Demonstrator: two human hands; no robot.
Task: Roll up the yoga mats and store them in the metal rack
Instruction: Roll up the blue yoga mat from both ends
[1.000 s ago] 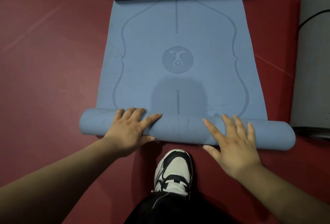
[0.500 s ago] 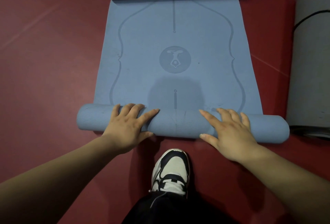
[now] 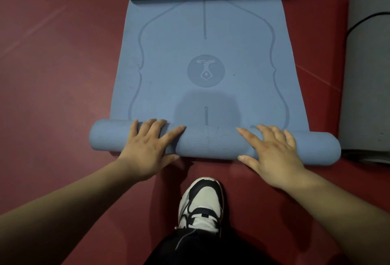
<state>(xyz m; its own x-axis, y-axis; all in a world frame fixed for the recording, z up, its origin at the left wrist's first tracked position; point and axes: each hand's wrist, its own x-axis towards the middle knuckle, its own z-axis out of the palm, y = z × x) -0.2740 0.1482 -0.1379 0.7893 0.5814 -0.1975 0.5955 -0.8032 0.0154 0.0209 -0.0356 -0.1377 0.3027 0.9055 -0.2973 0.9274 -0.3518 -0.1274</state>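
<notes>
A blue yoga mat (image 3: 206, 53) lies flat on the red floor, with a round emblem in its middle and its far end curled over at the top of the view. Its near end is wound into a roll (image 3: 209, 142) that lies crosswise in front of me. My left hand (image 3: 147, 148) rests on the left part of the roll with the fingers spread over its top. My right hand (image 3: 272, 150) presses on the right part, fingers straight. No metal rack is in view.
A grey mat (image 3: 367, 87) with a thin black line lies along the right edge, close to the roll's right end. My black-and-white shoe (image 3: 200, 205) stands just behind the roll. Red floor (image 3: 59, 74) stretches to the left.
The roll has moved forward over the flat mat, a little closer to the emblem. Both hands went with it and stay on top.
</notes>
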